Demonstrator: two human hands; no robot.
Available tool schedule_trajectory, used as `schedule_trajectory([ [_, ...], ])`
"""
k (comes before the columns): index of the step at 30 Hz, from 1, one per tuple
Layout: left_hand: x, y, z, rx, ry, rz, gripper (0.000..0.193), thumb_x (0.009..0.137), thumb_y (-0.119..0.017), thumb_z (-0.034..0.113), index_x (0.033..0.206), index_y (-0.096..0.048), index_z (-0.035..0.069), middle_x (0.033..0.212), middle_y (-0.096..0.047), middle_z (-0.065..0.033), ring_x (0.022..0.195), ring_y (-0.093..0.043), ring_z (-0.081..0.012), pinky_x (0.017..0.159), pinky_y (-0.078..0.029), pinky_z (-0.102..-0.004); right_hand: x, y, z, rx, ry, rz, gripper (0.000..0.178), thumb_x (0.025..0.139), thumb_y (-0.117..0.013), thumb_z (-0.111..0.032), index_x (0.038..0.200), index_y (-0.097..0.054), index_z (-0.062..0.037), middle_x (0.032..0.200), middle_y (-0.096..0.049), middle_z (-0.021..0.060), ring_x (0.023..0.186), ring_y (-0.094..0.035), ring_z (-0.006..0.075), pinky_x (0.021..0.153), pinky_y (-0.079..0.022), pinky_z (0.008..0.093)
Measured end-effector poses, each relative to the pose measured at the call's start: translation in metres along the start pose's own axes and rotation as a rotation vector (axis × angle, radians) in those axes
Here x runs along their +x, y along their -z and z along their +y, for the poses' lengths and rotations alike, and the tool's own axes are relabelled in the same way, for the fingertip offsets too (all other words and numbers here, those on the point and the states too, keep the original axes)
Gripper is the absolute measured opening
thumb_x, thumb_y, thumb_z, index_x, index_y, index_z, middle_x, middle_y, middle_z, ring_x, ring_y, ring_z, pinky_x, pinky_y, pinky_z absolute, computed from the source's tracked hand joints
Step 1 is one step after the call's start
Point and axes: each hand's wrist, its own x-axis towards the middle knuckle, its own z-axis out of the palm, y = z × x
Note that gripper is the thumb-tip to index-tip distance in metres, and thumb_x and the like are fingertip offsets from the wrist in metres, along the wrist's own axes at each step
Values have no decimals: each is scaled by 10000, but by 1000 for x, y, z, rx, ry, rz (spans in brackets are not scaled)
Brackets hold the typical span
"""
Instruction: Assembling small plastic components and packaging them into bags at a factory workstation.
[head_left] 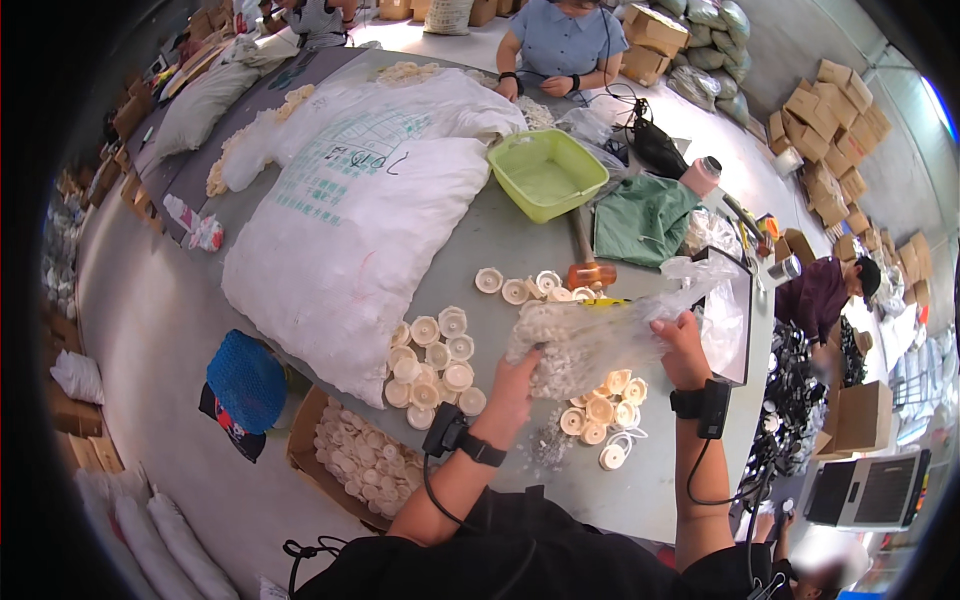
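A clear plastic bag (575, 350), bulging with small whitish pieces, is stretched between my two hands above the table. My left hand (512, 388) is closed on its full end, with some fingers hidden by the plastic. My right hand (684, 350) pinches the gathered, loose end. Beneath the bag lie cream round plastic caps (598, 410), with a white loop-shaped piece (628, 438) beside them. Small clear bits (550, 442) are scattered near my left wrist. More of these caps (430, 365) are piled left of my left hand, and several sit in a row behind the bag.
A large white woven sack (350, 240) covers the table's left part. Behind the bag are an orange-headed mallet (591, 275), a green basin (530, 203) and green cloth (645, 222). A carton of pale pieces (365, 465) stands at lower left. A person (565, 45) works across the table.
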Motion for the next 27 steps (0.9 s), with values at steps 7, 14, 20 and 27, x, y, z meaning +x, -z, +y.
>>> schedule_trajectory([
  [7, -2, -7, -17, 67, -16, -13, 315, 858, -524, 95, 1163, -491, 27, 1065, -578, -55, 921, -592, -158, 766, -509, -296, -13, 13, 7, 92, 31, 0, 362, 759, -619, -150, 1060, -503, 15, 939, -597, 53, 846, -567, 131, 772, -435, 268],
  [14, -21, -29, -27, 170, -155, 60, 323, 820, -505, 10, 1142, -500, 1, 1059, -579, -72, 917, -594, -165, 772, -502, -291, -20, 36, 21, 328, 50, -71, 515, 752, -578, -186, 1209, -427, -3, 1038, -564, 82, 939, -556, 179, 824, -434, 292],
  [20, -27, -34, -28, 222, -218, 36, 358, 781, -496, -53, 1137, -486, -14, 1057, -577, -93, 936, -595, -189, 789, -509, -305, -26, 57, 40, 537, 61, -126, 503, 737, -528, -92, 1220, -422, 0, 1066, -554, 92, 975, -548, 200, 863, -426, 307],
  [27, -33, -32, -36, 232, -345, 12, 358, 767, -518, -69, 1121, -497, -18, 1060, -583, -100, 951, -587, -193, 802, -500, -308, -52, 65, 37, 433, 39, -103, 496, 731, -480, -30, 1224, -431, -25, 1017, -547, 25, 888, -531, 122, 782, -429, 258],
])
